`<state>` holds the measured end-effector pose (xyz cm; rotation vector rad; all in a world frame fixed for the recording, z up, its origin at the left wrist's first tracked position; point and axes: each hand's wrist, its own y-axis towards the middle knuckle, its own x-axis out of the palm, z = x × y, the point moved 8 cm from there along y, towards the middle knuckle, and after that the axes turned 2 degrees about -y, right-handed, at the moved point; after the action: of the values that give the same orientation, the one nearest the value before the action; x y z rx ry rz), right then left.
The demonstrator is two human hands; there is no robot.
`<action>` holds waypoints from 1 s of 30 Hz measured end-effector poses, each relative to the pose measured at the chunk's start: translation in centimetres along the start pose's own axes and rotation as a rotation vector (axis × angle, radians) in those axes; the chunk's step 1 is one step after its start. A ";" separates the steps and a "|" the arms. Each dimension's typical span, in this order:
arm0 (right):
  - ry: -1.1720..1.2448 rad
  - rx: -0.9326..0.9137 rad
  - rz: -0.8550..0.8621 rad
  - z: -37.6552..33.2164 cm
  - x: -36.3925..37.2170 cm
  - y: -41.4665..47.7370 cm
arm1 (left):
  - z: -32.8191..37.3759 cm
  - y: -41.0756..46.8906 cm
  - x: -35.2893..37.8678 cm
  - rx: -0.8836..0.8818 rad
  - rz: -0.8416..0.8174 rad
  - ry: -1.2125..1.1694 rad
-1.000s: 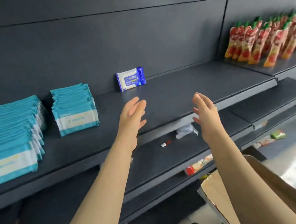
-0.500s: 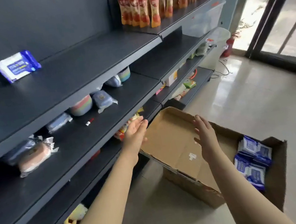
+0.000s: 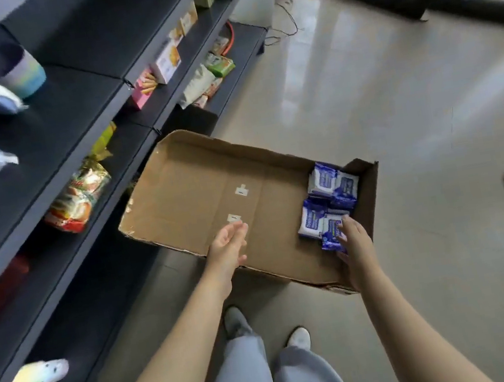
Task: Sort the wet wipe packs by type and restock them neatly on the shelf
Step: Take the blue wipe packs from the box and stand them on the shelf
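Several blue wipe packs [image 3: 332, 198] lie in the box [image 3: 183, 185], the right hand [image 3: 357, 247] touches one (grip unclear, so it may slip and drop), and the left hand [image 3: 228, 249] hangs open.

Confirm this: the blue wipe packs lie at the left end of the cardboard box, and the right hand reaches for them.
Not the left end: the head view shows the blue wipe packs at the right end of the cardboard box. The right hand reaches for them.
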<state>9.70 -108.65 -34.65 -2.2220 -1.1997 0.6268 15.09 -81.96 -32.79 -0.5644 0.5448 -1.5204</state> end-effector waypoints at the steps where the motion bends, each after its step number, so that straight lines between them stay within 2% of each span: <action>1: -0.002 0.022 0.014 0.5 -0.3 1.3 | -0.7 1.3 0.8 -0.030 -0.009 0.015; 12: -0.083 0.245 0.129 10.8 -3.0 19.7 | -12.4 18.2 10.1 -0.319 -0.108 0.230; 20: -0.022 0.313 0.133 17.6 -3.7 29.5 | -19.7 28.2 17.9 -0.333 -0.101 0.278; 26: -0.059 0.339 0.142 19.7 -4.0 30.2 | -21.1 30.6 20.8 -0.330 -0.105 0.254; 30: -0.074 0.358 0.200 20.0 -4.2 30.6 | -21.9 32.0 20.5 -0.279 -0.072 0.341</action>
<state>13.79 -121.72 -68.81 -2.0376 -0.8258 0.9318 24.91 -103.29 -69.84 -0.5433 1.0200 -1.6319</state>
